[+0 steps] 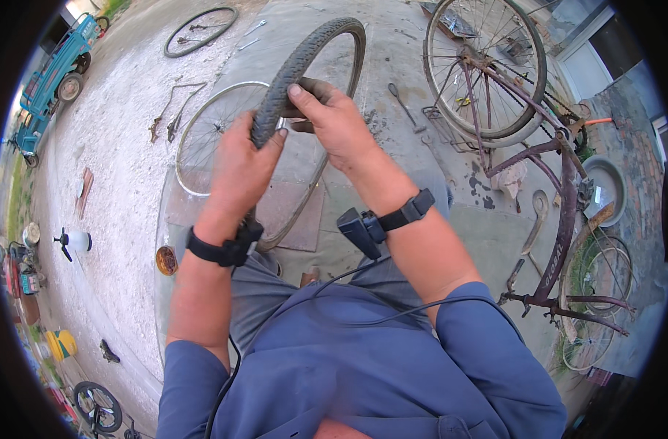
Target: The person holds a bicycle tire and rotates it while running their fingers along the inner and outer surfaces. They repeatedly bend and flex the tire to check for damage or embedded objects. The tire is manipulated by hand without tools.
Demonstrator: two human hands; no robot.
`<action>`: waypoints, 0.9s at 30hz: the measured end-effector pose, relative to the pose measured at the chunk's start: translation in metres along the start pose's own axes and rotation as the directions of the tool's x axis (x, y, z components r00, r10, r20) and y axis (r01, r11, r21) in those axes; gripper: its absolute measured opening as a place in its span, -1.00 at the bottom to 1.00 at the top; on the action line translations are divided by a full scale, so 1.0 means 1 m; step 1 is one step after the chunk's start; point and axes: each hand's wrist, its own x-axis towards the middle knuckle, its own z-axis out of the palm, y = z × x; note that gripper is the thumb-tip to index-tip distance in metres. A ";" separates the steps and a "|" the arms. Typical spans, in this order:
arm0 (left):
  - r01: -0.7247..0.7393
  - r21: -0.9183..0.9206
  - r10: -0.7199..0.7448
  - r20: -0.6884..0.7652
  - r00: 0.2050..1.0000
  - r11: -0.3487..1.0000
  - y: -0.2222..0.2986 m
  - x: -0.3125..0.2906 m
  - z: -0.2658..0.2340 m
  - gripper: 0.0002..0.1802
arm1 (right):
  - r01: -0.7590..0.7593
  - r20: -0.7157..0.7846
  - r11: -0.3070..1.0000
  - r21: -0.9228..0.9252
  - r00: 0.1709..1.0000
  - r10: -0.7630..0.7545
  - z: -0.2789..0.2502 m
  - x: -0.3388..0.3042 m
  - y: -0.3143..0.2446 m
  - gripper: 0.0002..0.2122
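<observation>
A black bicycle tire [293, 69] with a knobbly tread stands upright before me, tilted a little. My left hand [239, 162] is closed on its near side, the thumb pressing by the tread. Just to the right, my right hand [332, 121] grips the same stretch of tire, thumb on the outside and fingers curled into the inner side. Its lower part runs down between my knees, partly behind my left forearm. Behind the tire, a spoked wheel with a bare silver rim [178, 150] lies on the ground, partly hidden by my left hand.
A maroon bicycle frame [568, 183] with a rear wheel [542, 66] stands upside down at the right, near a metal basin [621, 192]. Beyond my hands lie a hammer-like tool [405, 106] and another wheel [174, 36]. At left are a small bowl [166, 260] and a spray bottle [77, 240].
</observation>
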 end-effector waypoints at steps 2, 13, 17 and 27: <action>0.051 -0.004 -0.050 0.086 0.995 0.999 0.001 0.018 -0.019 -0.67 | 0.130 -0.047 0.945 -0.300 0.988 -0.150 -0.034 0.007 -0.010 -0.52; -0.010 -0.107 0.049 0.374 0.926 0.994 -0.019 0.072 -0.082 -0.70 | 0.260 0.262 -0.072 -0.963 0.836 -0.483 -0.150 0.052 -0.073 -0.52; -0.177 0.232 0.098 0.317 0.943 0.957 -0.048 0.067 -0.056 -0.61 | 0.217 0.222 -0.047 -0.975 0.945 -0.240 -0.153 0.046 -0.036 -0.72; -0.287 0.341 0.282 0.064 0.957 0.895 -0.069 0.079 -0.073 -0.68 | 0.217 0.215 -0.015 -0.976 0.954 -0.211 -0.119 0.037 -0.114 -0.64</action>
